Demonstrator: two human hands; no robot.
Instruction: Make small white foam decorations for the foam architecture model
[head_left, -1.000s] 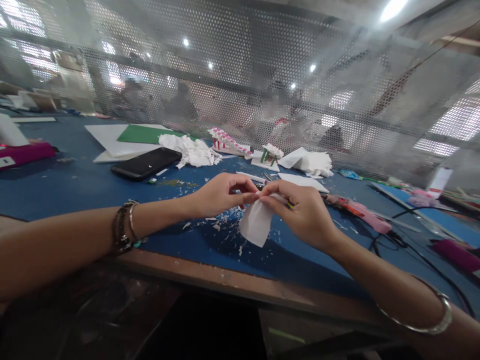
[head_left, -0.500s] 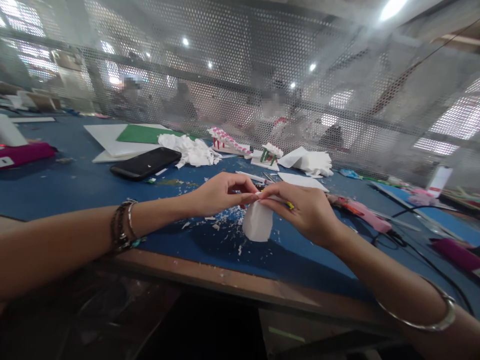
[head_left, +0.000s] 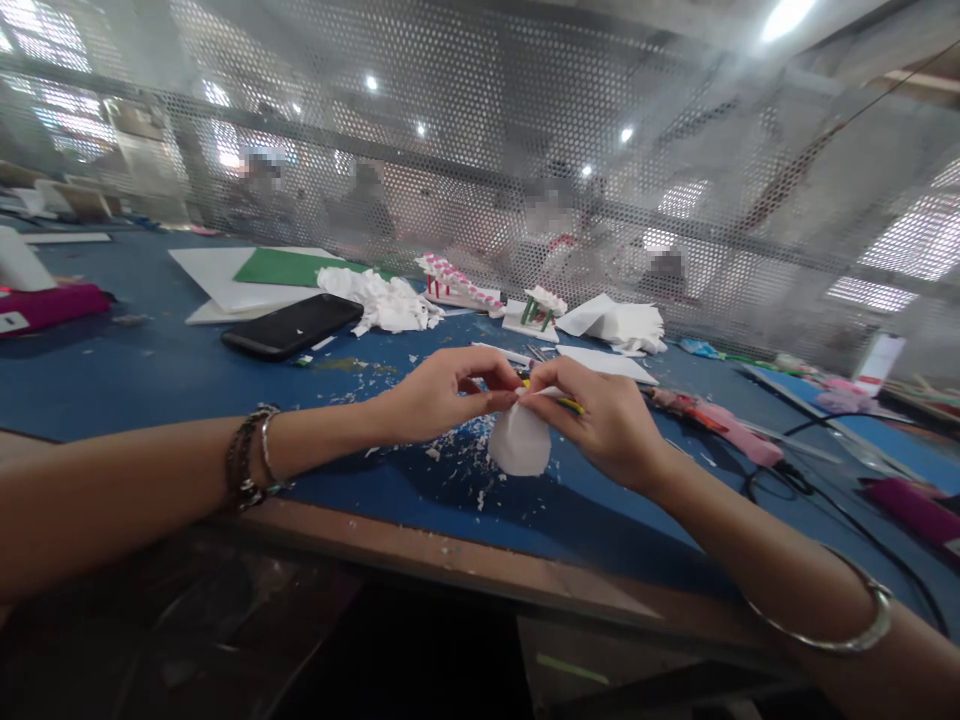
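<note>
Both my hands meet over the blue table (head_left: pixel 150 380), pinching the top of a small white paper piece (head_left: pixel 519 447) that hangs down rounded between them. My left hand (head_left: pixel 442 392) grips it from the left with thumb and fingers closed. My right hand (head_left: pixel 600 420) pinches it from the right and also has a thin yellow-green stick (head_left: pixel 570 405) tucked under its fingers. White paper scraps (head_left: pixel 461 440) litter the table just below my hands.
A black phone (head_left: pixel 292 326) lies left of centre, beside crumpled white paper (head_left: pixel 382 300) and green and white sheets (head_left: pixel 247 275). Small paper models (head_left: pixel 457 283) and white sheets (head_left: pixel 615 322) sit behind. Pink tool (head_left: pixel 720 425) and black cable (head_left: pixel 817 480) lie right. A perforated screen (head_left: pixel 480 150) backs the table.
The hanging white paper has been drawn up and curled, looking shorter and rounder than before. Both hands stay in nearly the same place, pinching together.
</note>
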